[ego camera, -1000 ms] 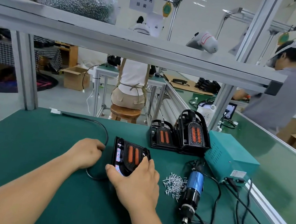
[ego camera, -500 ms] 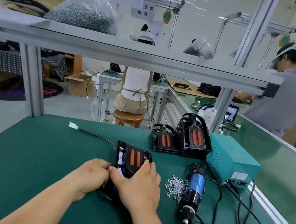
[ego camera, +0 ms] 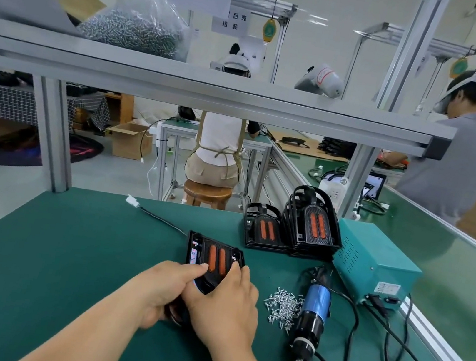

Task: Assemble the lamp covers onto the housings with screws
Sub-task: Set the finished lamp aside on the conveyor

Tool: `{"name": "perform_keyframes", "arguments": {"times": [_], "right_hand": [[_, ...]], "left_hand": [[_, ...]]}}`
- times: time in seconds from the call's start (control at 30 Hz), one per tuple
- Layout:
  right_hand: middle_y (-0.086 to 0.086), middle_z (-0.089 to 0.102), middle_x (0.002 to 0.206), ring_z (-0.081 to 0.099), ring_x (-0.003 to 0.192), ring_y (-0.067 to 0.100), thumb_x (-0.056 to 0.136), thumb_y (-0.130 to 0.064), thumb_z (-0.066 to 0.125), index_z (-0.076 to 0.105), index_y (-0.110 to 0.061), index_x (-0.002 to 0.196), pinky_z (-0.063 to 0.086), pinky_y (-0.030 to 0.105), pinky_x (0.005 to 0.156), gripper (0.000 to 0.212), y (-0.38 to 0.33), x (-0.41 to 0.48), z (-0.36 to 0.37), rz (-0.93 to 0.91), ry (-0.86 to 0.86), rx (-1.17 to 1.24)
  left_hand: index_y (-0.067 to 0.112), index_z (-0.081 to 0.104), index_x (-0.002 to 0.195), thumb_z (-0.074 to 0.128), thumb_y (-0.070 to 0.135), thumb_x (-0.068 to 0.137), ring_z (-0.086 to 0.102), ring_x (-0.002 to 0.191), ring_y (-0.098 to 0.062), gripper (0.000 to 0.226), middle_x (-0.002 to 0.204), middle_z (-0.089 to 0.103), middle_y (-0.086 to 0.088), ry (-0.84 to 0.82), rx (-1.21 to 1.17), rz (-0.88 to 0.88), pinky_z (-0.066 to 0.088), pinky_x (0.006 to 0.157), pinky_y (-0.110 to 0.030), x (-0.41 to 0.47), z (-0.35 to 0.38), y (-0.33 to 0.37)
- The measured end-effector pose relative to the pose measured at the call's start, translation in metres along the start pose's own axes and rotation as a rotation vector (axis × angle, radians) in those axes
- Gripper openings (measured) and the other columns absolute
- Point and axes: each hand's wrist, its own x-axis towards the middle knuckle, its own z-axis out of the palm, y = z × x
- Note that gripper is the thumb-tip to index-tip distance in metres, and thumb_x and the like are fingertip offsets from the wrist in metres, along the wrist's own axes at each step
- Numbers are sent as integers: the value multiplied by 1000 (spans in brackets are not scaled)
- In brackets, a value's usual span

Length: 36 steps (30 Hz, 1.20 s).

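A black lamp housing with two orange lenses lies on the green mat in front of me. My left hand grips its near left edge, thumb laid across the top. My right hand covers its near right side, fingers resting on the cover. A black cable with a white plug runs from the housing toward the back left. A small heap of silver screws lies right of my hands. Beside it lies a blue and black electric screwdriver, bit pointing toward me.
Two stacks of black lamp units stand at the back right next to a teal power box. Black cords trail across the right side. An aluminium shelf with a bag of screws crosses overhead. Two people work behind.
My left hand has moved right from the cable loop onto the housing's near left edge. Both hands now meet over the housing. The cable has straightened out toward the back left.
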Motion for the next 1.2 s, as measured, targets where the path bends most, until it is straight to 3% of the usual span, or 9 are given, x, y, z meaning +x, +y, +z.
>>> {"name": "perform_keyframes", "arguments": {"times": [0.13,0.23,0.4,0.5,0.63,0.77,0.83,1.03,1.2], "right_hand": [[-2,16,164,18,147,23,64,-82,44,14,-28,156,30,42,114,111,1,-1,-1,-24,-42,111],[-10,36,149,40,135,18,54,-83,45,30,-36,147,38,38,108,105,0,1,-7,-36,-24,354],[-7,58,113,59,98,12,93,-43,57,51,-34,131,44,27,83,39,4,22,-20,106,74,721],[-3,60,90,54,71,13,101,-32,49,58,-27,115,39,23,60,17,5,37,-25,321,-17,993],[8,57,85,49,63,20,103,-34,49,57,-12,102,44,29,68,23,2,57,-28,492,-246,1095],[17,57,81,61,40,21,104,-19,48,46,-1,95,52,26,43,20,-14,79,-33,510,-356,1070],[21,60,87,64,49,23,104,-19,46,44,1,93,55,37,59,23,-21,91,-37,565,-402,1121],[1,43,58,40,51,14,103,-33,46,50,-9,88,39,33,61,29,-30,121,-48,637,-314,1227],[1,33,54,27,53,17,97,-53,28,55,-15,77,32,30,65,51,-26,124,-49,644,-202,1460]], "left_hand": [[3,74,101,56,26,99,67,64,-26,29,88,75,-19,30,-38,-2,51,52,-27,4,-5,0],[-4,72,99,56,15,96,70,65,-29,26,86,75,-22,88,-6,51,54,59,-30,4,-19,-1],[0,79,71,58,11,88,73,61,-30,28,88,75,-25,-4,-152,62,59,55,-33,-3,-53,-4],[-1,78,74,65,14,73,72,61,-34,19,89,73,-28,-94,-254,58,60,55,-38,-10,-69,-7],[-9,72,89,72,9,62,70,68,-39,32,94,69,-34,-223,-244,80,61,64,-44,-18,-82,-6],[-20,61,111,84,13,55,59,102,-52,70,117,57,-46,-316,-110,110,46,97,-59,-22,-88,-8],[-21,56,119,85,15,55,46,117,-60,79,125,51,-49,-381,-57,116,34,108,-66,-24,-90,-8],[-19,57,122,81,18,63,47,119,-56,74,127,51,-47,-438,-1,121,33,110,-65,-22,-106,-12],[-23,55,119,75,7,68,59,102,-50,62,120,55,-47,-249,-158,86,48,95,-56,-13,-122,-19]]}}
